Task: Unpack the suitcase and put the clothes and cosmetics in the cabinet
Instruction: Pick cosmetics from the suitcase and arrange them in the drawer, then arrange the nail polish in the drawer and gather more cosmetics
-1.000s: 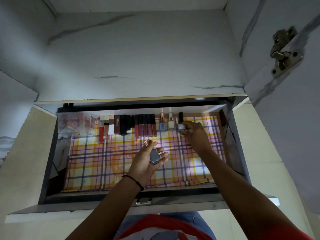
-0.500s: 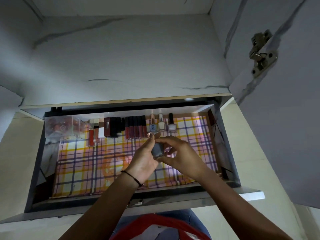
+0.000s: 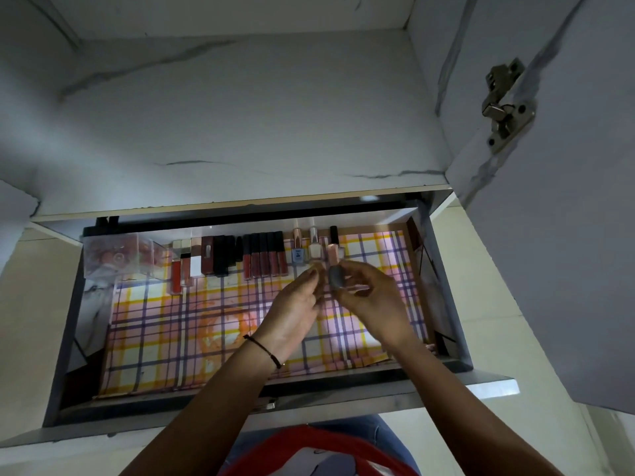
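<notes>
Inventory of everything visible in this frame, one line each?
drawer: one, dark grey, pulled open
liner: one, yellow-pink-purple plaid, drawer floor
plastic box: one, clear, back-left corner
lip tubes: count unclear, red, brown, black, back row
standing bottles: three, blue, white, black-capped, right of the tubes
grey bottle: one, rose-gold cap, in the right hand
hinge: one, metal, on the door at right
left hand: fingers straight, beside the grey bottle
right hand: pinches the grey bottle
</notes>
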